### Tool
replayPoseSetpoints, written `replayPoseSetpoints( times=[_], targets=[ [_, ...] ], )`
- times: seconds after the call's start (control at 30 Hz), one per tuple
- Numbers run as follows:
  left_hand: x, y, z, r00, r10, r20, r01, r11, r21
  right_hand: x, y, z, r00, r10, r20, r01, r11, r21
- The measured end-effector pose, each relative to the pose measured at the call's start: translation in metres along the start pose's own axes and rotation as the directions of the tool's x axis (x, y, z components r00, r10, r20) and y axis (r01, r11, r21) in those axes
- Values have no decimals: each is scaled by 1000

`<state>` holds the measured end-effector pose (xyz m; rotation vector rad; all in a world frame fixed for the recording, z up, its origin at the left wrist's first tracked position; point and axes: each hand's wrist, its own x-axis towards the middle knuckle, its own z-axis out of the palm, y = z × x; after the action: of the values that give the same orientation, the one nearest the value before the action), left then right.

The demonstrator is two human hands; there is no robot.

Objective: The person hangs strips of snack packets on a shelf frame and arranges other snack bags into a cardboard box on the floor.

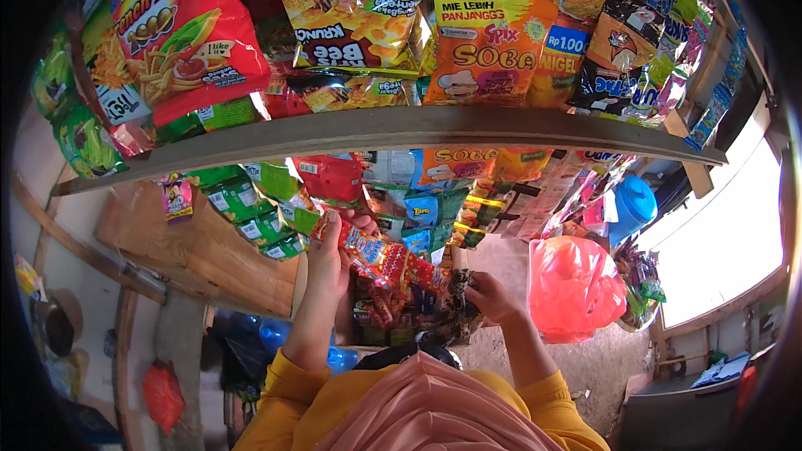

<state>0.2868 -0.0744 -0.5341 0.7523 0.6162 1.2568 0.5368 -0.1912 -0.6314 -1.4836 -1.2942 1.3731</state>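
Observation:
My left hand (330, 254) grips the upper end of a strip of red snack sachets (382, 258), with the thumb laid on top. The strip slants down to the right in front of my body. A dark patterned cloth (458, 310) is bunched in my right hand (493, 295) and meets the strip's lower end. Whether the right fingers also pinch the strip is hidden by the cloth. More red sachets (383, 305) hang or lie just below the strip.
A wooden beam (401, 128) crosses above my hands, with snack packets (492, 44) hanging along it. Green packets (241, 200) hang at left beside a wooden panel (207, 244). To the right are a red plastic bag (573, 288) and a blue lidded container (633, 203).

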Motion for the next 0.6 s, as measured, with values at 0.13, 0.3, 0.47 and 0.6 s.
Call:
replayPoseSetpoints(
  times=[0.13,0.3,0.47,0.6],
  targets=[
    [-1,-4,-31,783,-612,108,529,747,403,1,-2,3,985,-153,-80,169,941,293],
    [-32,-8,-30,893,-342,293,14,672,741,0,-37,-4,997,-81,8,81,996,-30],
    [-36,-13,8,715,20,699,-693,153,705,5,-42,18,997,-51,-58,51,999,12],
    [-37,-34,-8,868,-75,492,-310,692,652,13,-36,22,905,-350,-243,398,898,188]
  ],
)
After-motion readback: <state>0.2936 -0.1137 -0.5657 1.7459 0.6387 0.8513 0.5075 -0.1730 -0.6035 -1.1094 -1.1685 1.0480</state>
